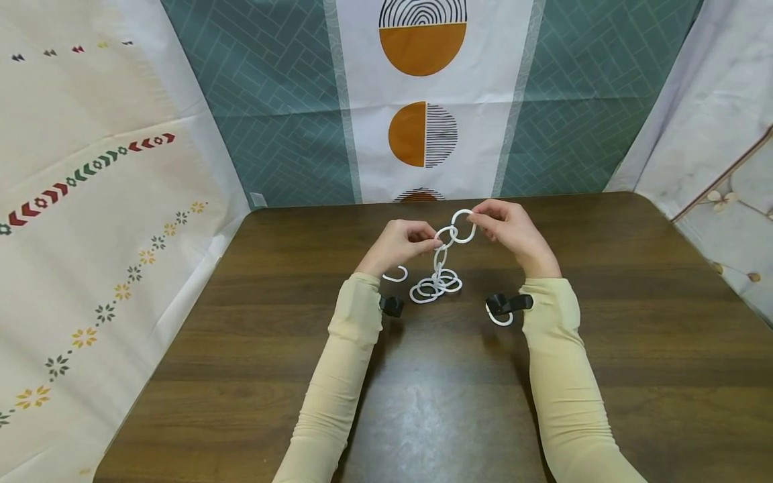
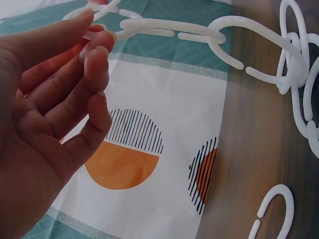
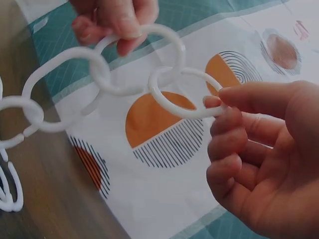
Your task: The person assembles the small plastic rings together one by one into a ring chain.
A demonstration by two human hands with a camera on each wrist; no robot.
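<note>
A white plastic chain of oval links hangs between both hands above the table. My right hand [image 1: 513,231] pinches the end link [image 3: 174,110] between thumb and fingertips. Hooked through it is a second link [image 3: 180,50], which my left hand [image 1: 400,245] pinches with thumb and index finger. From there the chain runs down to a heap of joined links [image 1: 425,300] on the tabletop. Small gaps show in some of the links in the left wrist view. The thumb and fingertips partly cover the link in the left hand.
A loose white link [image 1: 395,278] lies beside the left wrist. Another loose link [image 1: 500,325] is partly hidden under the black right wrist camera [image 1: 507,304]. The brown wooden table [image 1: 241,376] meets a patterned curtain [image 1: 284,147] at its far edge.
</note>
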